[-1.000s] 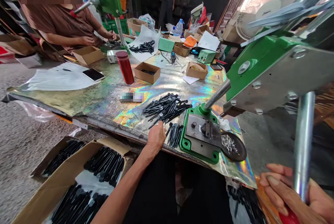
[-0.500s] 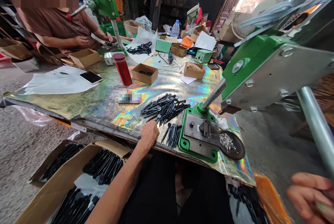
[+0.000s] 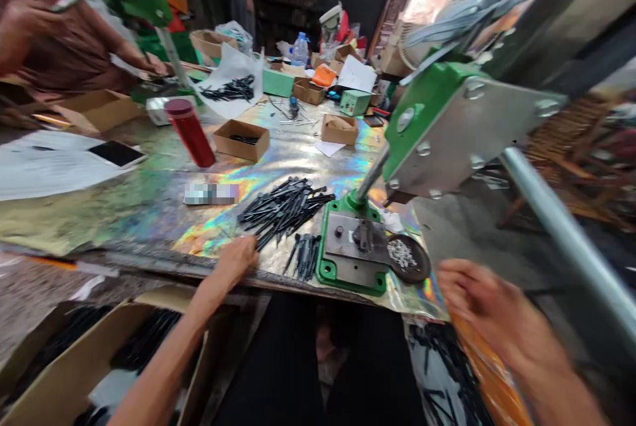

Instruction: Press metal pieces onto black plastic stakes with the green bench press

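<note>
My left hand is closed and rests at the table's front edge, beside a pile of slim black pointed pieces. Whatever its fingers may hold is hidden. My right hand hovers past the table's right corner, fingers bent but smeared by motion. It is nearest to a dark round dish of small silvery bits. Between the hands stands a green hand press with a steel plate on its base. A smaller row of black pieces lies against the press's left side.
The press's long metal lever slants down at the right. A red tumbler, a small carton and a phone stand or lie farther back. Cartons of black pieces sit below left, an orange crate below right. Another person works opposite.
My right hand has come in from the lower right towards the dish. My left hand stays closed at the table edge. The view has swung right, and the person opposite has raised a hand.
</note>
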Demonstrator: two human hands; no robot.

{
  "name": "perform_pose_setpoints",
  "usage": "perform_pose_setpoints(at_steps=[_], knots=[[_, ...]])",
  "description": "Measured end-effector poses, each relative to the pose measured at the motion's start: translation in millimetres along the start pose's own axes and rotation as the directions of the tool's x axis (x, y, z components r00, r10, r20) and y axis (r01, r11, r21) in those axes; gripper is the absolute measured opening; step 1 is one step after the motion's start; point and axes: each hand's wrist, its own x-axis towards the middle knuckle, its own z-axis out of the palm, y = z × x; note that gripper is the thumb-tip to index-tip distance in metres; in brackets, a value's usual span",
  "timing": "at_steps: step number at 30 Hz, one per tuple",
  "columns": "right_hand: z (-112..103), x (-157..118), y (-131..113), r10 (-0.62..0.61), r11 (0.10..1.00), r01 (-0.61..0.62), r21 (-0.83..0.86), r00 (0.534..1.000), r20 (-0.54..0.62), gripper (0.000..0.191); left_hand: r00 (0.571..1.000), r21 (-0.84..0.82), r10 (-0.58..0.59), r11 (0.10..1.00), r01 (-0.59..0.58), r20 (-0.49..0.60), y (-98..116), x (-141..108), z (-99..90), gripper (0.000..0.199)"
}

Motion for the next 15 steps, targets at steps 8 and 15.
perform_pose_setpoints(at_steps=[8, 15], knots=[[12.2, 77.5, 68.4, -0.095, 0.887, 0.017, -0.462, 0.985, -0.146, 0.015, 0.994, 0.120, 0.110, 0.986, -0.111, 0.019, -12.9, 11.1, -14.2, 0.026], [24.7, 93.4, 93.5, -0.213, 0.719, 0.056, -0.693, 0.967, -0.143, 0.008, 0.990, 0.327, 0.096, 0.943, -0.057, -0.105, -0.4, -7.4, -30.1, 0.012]])
